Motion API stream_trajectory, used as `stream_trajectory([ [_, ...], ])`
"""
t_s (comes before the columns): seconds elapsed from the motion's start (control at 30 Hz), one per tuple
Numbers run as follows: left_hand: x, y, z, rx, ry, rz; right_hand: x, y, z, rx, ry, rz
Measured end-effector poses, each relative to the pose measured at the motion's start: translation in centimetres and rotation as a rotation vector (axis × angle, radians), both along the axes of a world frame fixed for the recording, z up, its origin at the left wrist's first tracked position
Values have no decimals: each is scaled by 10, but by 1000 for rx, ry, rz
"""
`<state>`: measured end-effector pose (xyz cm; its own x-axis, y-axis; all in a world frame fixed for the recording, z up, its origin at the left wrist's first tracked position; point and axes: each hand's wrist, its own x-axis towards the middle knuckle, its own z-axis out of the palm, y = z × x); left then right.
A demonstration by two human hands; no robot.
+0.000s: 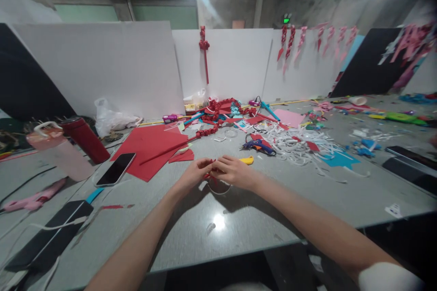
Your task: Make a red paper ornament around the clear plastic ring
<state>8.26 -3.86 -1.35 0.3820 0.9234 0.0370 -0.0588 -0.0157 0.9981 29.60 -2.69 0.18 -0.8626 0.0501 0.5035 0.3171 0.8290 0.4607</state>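
Note:
My left hand (196, 173) and my right hand (232, 171) meet at the middle of the grey table, fingers closed on a small red piece (206, 176). Fingers hide most of that piece. Below them a thin pale loop (219, 192) shows against the table. A yellow tool handle (247, 160) lies just beyond my right hand. Farther off is a blue glue gun (259, 146). Red sheets (150, 145) lie to the left, with a smaller red scrap (182, 156) near my left hand.
A phone (116, 169), pink bottle (61, 152), red flask (86, 140) and black power strip (51, 234) stand or lie on the left. White paper strips (293, 143) heap at the right. Behind, a red chain (218, 111) lies near white boards (232, 63).

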Motion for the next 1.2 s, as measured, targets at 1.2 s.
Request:
stream_trajectory([
  [1.2,1,-2,-1,433,231,298,2,9,-12,-596,524,-22],
])
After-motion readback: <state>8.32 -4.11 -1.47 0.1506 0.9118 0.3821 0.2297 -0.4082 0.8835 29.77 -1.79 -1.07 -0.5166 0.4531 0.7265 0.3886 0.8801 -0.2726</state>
